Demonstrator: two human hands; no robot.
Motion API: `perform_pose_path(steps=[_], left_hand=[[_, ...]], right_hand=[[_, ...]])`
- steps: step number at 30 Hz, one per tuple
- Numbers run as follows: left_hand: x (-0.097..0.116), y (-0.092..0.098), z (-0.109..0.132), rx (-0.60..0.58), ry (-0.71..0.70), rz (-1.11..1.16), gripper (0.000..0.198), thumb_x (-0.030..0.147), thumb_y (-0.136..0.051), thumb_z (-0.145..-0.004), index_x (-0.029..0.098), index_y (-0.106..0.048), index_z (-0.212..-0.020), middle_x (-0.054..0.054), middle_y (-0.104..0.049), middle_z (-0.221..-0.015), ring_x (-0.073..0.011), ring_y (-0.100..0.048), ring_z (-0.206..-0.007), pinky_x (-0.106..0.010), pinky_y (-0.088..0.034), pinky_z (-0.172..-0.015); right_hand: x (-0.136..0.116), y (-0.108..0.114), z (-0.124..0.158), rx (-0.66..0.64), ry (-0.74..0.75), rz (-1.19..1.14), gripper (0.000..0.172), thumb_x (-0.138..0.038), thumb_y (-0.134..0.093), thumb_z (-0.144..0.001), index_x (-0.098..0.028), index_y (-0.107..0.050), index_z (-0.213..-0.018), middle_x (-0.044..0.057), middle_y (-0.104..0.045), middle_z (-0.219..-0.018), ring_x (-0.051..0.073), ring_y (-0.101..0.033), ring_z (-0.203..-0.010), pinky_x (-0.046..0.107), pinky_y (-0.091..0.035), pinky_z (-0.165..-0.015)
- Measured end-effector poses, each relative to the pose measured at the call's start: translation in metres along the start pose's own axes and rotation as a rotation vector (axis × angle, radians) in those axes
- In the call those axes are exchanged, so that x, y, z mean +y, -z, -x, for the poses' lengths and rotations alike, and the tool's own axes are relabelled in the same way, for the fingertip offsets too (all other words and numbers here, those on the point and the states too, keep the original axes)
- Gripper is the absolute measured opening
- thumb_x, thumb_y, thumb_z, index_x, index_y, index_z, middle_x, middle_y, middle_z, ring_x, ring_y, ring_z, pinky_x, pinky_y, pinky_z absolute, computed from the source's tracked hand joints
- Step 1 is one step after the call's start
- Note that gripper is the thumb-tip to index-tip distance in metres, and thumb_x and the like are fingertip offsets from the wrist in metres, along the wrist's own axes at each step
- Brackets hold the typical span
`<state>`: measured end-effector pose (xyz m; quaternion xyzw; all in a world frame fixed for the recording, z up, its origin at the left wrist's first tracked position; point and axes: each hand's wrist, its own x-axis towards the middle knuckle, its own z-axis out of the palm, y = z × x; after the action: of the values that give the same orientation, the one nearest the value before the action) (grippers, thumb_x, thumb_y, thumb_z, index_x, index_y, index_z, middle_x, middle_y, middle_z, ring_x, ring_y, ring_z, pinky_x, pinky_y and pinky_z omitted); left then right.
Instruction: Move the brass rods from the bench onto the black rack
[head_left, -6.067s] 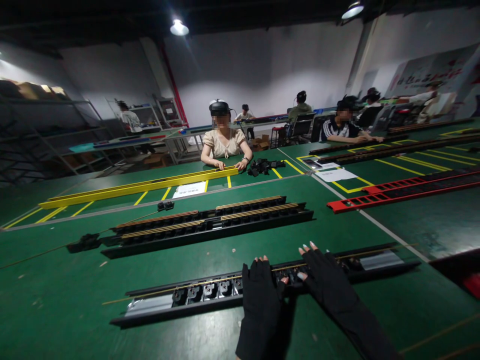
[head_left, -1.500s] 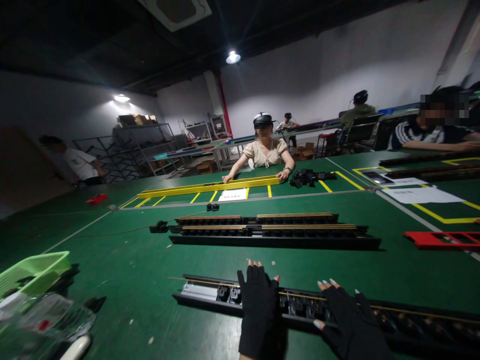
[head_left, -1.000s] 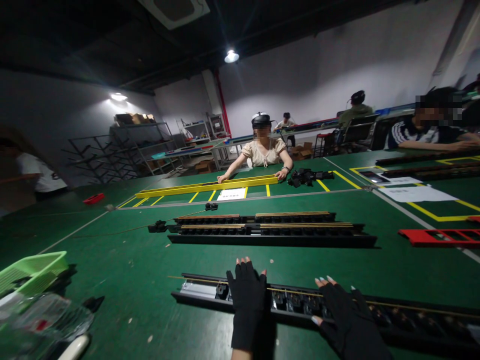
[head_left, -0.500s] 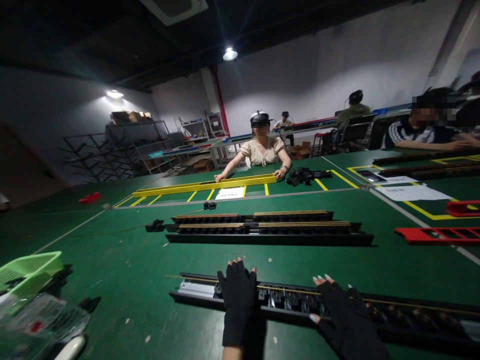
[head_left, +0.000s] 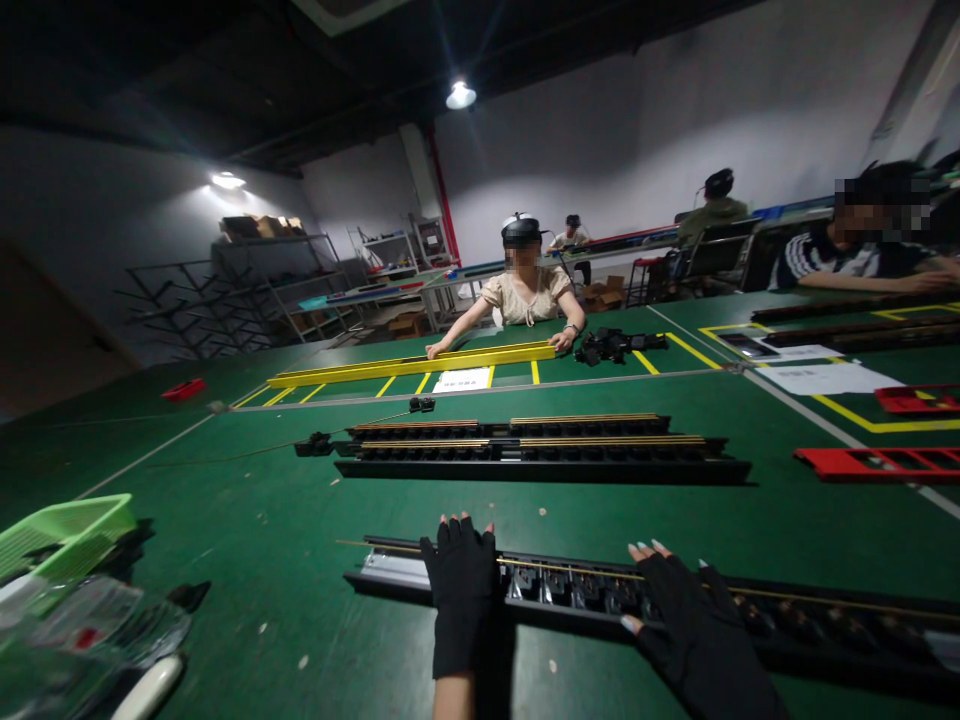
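Note:
A long black rail [head_left: 577, 592] with small black inserts and a thin brass rod along its top lies across the green table [head_left: 270, 520] in front of me. My left hand [head_left: 461, 585], in a black fingerless glove, lies flat on the rail near its left end, fingers stretched forward. My right hand [head_left: 679, 615], gloved the same, rests on the rail further right with its fingers spread. Neither hand holds anything.
Two more black rails [head_left: 532, 450] lie side by side beyond mine. A person across the table handles a yellow rail [head_left: 412, 363]. Red rails [head_left: 877, 462] lie at the right. A green basket [head_left: 64, 530] and clear plastic bags [head_left: 82, 640] sit at the near left.
My left hand has slid leftward along the rail toward its end. My right hand has stayed on the rail. The person standing at far left has gone out of view.

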<state>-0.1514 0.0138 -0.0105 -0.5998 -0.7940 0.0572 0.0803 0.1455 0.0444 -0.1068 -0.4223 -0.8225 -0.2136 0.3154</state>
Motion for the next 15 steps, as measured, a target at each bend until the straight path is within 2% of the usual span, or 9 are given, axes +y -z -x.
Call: perform_pose_path(steps=[6,8,11,15], left_hand=[[-0.003,0.001,0.0,0.033,0.009,0.0,0.051,0.029,-0.059,-0.09,0.031,-0.054,-0.14,-0.017,-0.04,-0.155,-0.041,-0.033,-0.144,-0.068,-0.028,-0.111],[-0.003,0.003,-0.001,0.035,0.0,0.002,0.048,0.028,-0.055,-0.092,0.03,-0.054,-0.14,-0.016,-0.039,-0.155,-0.0397,-0.031,-0.145,-0.067,-0.026,-0.113],[0.003,0.011,-0.003,-0.02,-0.023,0.023,0.043,0.022,-0.044,-0.096,0.031,-0.059,-0.135,-0.013,-0.052,-0.147,-0.0381,-0.039,-0.141,-0.066,-0.031,-0.11],[0.008,0.019,-0.006,-0.039,-0.015,0.026,0.042,0.017,-0.041,-0.096,0.029,-0.064,-0.129,-0.012,-0.061,-0.136,-0.0392,-0.046,-0.135,-0.067,-0.036,-0.105]], right_hand=[[0.005,0.002,-0.004,0.004,0.038,0.017,0.078,-0.053,-0.05,-0.093,-0.014,-0.027,-0.156,0.014,-0.064,-0.133,0.031,-0.059,-0.122,0.052,-0.013,-0.12],[0.006,0.002,-0.004,-0.011,0.042,0.016,0.078,-0.053,-0.052,-0.091,-0.013,-0.03,-0.155,0.014,-0.063,-0.134,0.031,-0.059,-0.123,0.051,-0.012,-0.12],[0.006,0.002,-0.004,-0.009,0.029,0.011,0.077,-0.054,-0.052,-0.091,-0.013,-0.032,-0.154,0.014,-0.063,-0.135,0.031,-0.058,-0.123,0.051,-0.012,-0.12],[0.001,0.004,-0.005,0.0,0.009,0.003,0.076,-0.054,-0.048,-0.094,-0.015,-0.028,-0.156,0.013,-0.062,-0.136,0.03,-0.056,-0.127,0.05,-0.015,-0.12]])
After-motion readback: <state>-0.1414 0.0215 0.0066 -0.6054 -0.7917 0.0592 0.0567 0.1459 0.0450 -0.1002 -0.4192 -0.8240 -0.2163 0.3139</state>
